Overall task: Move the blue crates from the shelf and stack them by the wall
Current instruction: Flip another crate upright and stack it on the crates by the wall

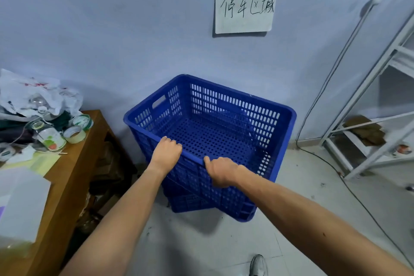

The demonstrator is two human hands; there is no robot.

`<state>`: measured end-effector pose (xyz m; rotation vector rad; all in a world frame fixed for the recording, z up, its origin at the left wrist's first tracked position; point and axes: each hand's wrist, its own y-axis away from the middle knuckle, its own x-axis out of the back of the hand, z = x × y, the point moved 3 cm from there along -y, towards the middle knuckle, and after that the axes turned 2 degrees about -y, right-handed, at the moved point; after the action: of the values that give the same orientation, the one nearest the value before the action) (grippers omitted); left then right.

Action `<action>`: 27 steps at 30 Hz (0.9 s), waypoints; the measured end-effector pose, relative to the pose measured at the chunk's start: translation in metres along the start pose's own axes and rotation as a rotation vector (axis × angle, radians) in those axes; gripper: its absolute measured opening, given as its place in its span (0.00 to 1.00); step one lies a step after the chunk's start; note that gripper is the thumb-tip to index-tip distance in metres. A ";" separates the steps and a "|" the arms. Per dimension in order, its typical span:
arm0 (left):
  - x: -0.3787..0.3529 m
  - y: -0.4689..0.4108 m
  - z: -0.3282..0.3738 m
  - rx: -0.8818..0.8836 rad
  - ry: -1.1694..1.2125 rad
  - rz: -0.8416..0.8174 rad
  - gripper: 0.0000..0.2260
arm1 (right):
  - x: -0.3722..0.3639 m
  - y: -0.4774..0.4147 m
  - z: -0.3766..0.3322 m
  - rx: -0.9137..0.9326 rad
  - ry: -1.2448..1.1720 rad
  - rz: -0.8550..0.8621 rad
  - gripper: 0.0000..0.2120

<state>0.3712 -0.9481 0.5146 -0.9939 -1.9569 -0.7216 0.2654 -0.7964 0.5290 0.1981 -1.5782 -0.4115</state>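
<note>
Two blue crates (224, 123) (190, 203), two hands (167, 152) (220, 170)

Perforated glossy plastic crate (224, 132); matt wooden table (74, 170); paper sign (245, 6)

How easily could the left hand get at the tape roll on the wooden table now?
Probably yes, once freed: the left hand grips the near rim of the top blue crate. Nothing stands between it and the tape roll on the wooden table.

I see a handwritten paper sign (245, 5) at upper centre. At left, a wooden table (69, 163) bears tape rolls (75, 134) and crumpled plastic bags (33, 96). A black cable (318, 156) lies at right.
</note>
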 end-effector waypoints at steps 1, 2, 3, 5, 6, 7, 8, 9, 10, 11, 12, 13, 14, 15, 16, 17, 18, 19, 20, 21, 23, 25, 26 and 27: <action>0.004 -0.003 0.004 0.007 0.000 -0.013 0.02 | 0.000 -0.001 0.009 -0.005 0.018 0.007 0.26; 0.008 -0.005 0.008 0.014 0.003 -0.029 0.02 | -0.001 -0.002 0.019 -0.009 0.037 0.017 0.25; 0.012 -0.007 0.012 0.019 0.006 -0.037 0.02 | -0.002 -0.003 0.028 -0.017 0.053 0.028 0.24; 0.021 -0.013 0.020 0.026 0.015 -0.045 0.02 | -0.003 -0.005 0.048 -0.021 0.079 0.059 0.25; 0.025 -0.016 0.024 0.028 0.016 -0.054 0.02 | -0.003 -0.006 0.059 -0.023 0.088 0.072 0.26; 0.030 -0.020 0.027 0.030 0.016 -0.062 0.03 | -0.002 -0.006 0.069 -0.025 0.100 0.082 0.26; 0.034 -0.024 0.031 0.032 0.016 -0.060 0.03 | 0.000 -0.007 0.079 -0.025 0.117 0.095 0.25; 0.038 -0.029 0.034 0.034 0.022 -0.061 0.04 | 0.002 -0.008 0.089 -0.025 0.137 0.107 0.25; 0.041 -0.033 0.039 0.036 0.033 -0.064 0.04 | 0.003 -0.009 0.099 -0.022 0.155 0.117 0.25; 0.045 -0.038 0.043 0.035 0.041 -0.065 0.04 | 0.005 -0.010 0.108 -0.022 0.176 0.122 0.24; 0.048 -0.043 0.047 0.031 0.050 -0.067 0.04 | 0.006 -0.012 0.118 -0.022 0.200 0.130 0.24; 0.051 -0.047 0.051 0.025 0.060 -0.067 0.05 | 0.006 -0.014 0.127 -0.025 0.218 0.134 0.24; 0.054 -0.052 0.054 0.024 0.073 -0.071 0.05 | 0.007 -0.017 0.137 -0.026 0.233 0.138 0.25; 0.056 -0.057 0.057 0.026 0.081 -0.077 0.06 | 0.009 -0.020 0.146 -0.025 0.252 0.143 0.25; 0.058 -0.062 0.059 0.035 0.093 -0.083 0.06 | 0.011 -0.022 0.155 -0.026 0.273 0.152 0.25; 0.060 -0.068 0.061 0.047 0.103 -0.094 0.07 | 0.014 -0.025 0.163 -0.024 0.292 0.157 0.25; 0.060 -0.071 0.062 0.059 0.120 -0.103 0.08 | 0.015 -0.027 0.169 -0.017 0.303 0.160 0.25; 0.060 -0.075 0.062 0.075 0.132 -0.115 0.08 | 0.015 -0.030 0.175 -0.006 0.312 0.167 0.25; 0.057 -0.080 0.062 0.083 0.129 -0.123 0.08 | 0.015 -0.033 0.181 0.004 0.318 0.176 0.24; 0.056 -0.084 0.060 0.089 0.128 -0.129 0.08 | 0.013 -0.037 0.188 0.015 0.320 0.182 0.23; 0.051 -0.090 0.054 0.083 0.149 -0.141 0.07 | 0.010 -0.043 0.200 0.037 0.291 0.197 0.18; 0.045 -0.096 0.047 0.089 0.177 -0.149 0.10 | 0.005 -0.048 0.212 0.046 0.224 0.217 0.17; 0.042 -0.097 0.045 0.093 0.201 -0.157 0.12 | 0.002 -0.049 0.216 0.048 0.190 0.217 0.18; 0.040 -0.097 0.042 0.104 0.226 -0.180 0.13 | 0.000 -0.050 0.220 0.048 0.151 0.219 0.19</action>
<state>0.2581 -0.9521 0.5148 -0.6496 -1.8792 -0.7868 0.0409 -0.8118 0.5085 0.0898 -1.4437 -0.1837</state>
